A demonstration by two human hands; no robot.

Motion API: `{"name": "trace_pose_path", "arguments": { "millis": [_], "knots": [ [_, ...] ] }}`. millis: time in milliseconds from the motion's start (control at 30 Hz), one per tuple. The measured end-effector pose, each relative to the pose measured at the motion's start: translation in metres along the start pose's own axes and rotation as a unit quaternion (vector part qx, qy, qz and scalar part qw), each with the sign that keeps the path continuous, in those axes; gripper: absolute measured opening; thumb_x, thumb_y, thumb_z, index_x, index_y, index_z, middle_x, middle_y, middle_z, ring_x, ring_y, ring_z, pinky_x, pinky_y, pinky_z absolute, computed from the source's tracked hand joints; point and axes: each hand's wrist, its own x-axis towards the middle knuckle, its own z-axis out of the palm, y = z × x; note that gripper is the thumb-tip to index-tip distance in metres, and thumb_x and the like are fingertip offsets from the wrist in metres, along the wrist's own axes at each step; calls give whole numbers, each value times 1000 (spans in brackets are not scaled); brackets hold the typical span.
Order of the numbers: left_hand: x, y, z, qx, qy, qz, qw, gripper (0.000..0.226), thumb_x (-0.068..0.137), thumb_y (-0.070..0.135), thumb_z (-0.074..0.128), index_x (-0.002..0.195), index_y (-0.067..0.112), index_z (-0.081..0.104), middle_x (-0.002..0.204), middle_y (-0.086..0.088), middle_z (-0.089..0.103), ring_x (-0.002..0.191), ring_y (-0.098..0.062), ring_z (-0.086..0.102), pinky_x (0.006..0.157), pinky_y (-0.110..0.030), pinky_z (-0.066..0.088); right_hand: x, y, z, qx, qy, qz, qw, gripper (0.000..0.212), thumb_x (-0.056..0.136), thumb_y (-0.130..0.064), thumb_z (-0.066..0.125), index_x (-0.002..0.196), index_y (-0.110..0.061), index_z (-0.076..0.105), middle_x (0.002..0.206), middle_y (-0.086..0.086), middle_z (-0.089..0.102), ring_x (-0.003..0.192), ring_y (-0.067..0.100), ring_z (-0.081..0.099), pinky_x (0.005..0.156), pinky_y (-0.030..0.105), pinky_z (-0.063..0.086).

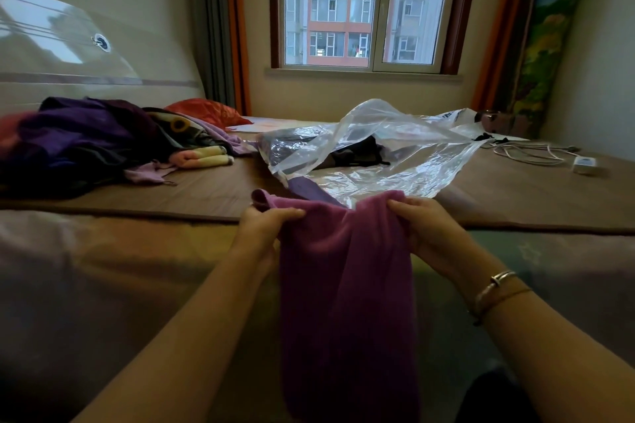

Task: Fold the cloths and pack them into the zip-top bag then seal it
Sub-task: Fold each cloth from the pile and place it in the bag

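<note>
A purple fleece cloth (347, 285) hangs down in front of me at the bed's near edge. My left hand (264, 227) grips its top left corner and my right hand (426, 227) grips its top right corner. Just beyond the cloth lies the clear zip-top bag (378, 165), crumpled and gaping on the brown bed cover, with dark folded clothing (357, 153) inside. A heap of loose cloths (96, 141), mostly dark purple with a patterned one, lies at the left of the bed.
A red cushion (209, 112) sits behind the heap. White cables and a small white adapter (584, 163) lie at the bed's right. The brown bed cover (213, 189) stretches between heap and bag. A window and curtains stand behind.
</note>
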Motion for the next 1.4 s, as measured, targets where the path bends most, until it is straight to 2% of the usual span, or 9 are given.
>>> {"name": "trace_pose_path", "arguments": {
  "millis": [100,433,600,733,833,900,1133,1233,1400],
  "knots": [
    [1,-5,0,69,-4,1,998,41,79,-17,59,113,2,48,81,-3,53,68,-10,50,36,-14,44,-2,-1,-3,21,-7,-6,1000,14,96,-8,50,99,-7,64,76,7,68,59,11,66,46,22,51],
    [34,-25,-15,272,-20,132,953,47,86,3,64,129,6,45,117,-9,56,97,-13,54,72,-20,45,11,1,-5,140,6,1,990,21,101,-9,36,109,-7,56,92,12,64,74,17,66,59,27,55],
    [52,-48,-22,364,-65,156,916,89,71,0,77,143,8,26,140,-12,40,126,-22,43,102,-26,35,21,11,3,167,58,8,984,31,101,-3,30,128,-4,45,97,15,60,82,20,60,61,29,50],
    [57,-68,-22,424,40,171,888,79,67,10,78,136,8,39,130,-12,45,116,-27,50,87,-23,40,26,14,6,169,42,28,984,54,87,10,31,138,-3,38,130,28,52,104,32,56,75,37,53],
    [50,-69,-26,446,72,130,883,51,78,17,72,121,2,50,98,-2,52,81,-16,55,60,-18,39,24,14,4,127,0,23,992,61,83,16,26,136,-12,39,117,21,56,94,28,58,73,38,52],
    [44,-62,-27,483,48,107,868,29,83,15,67,108,2,60,96,-9,60,80,-23,60,59,-24,39,19,13,3,61,-3,16,998,58,86,17,25,131,-15,43,104,16,58,84,24,59,62,36,54],
    [25,4,-29,221,31,-49,973,58,80,4,73,127,3,38,106,-18,61,71,-22,64,58,-32,56,12,7,-30,-221,132,-36,966,17,93,-3,46,103,5,58,87,17,57,78,26,53,71,42,48],
    [12,28,-36,90,42,-17,995,46,87,3,64,120,20,36,100,-15,62,68,-18,61,60,-31,56,6,0,-41,-200,162,-44,965,20,94,-11,54,107,4,58,85,11,59,76,21,56,69,37,51],
    [-5,49,-45,58,-79,79,992,20,97,10,47,109,17,63,89,-1,62,72,-11,55,56,-23,47,-9,-11,-44,-55,195,-93,975,42,87,-23,68,119,-8,46,104,10,56,83,15,58,61,26,49]
  ]
}}
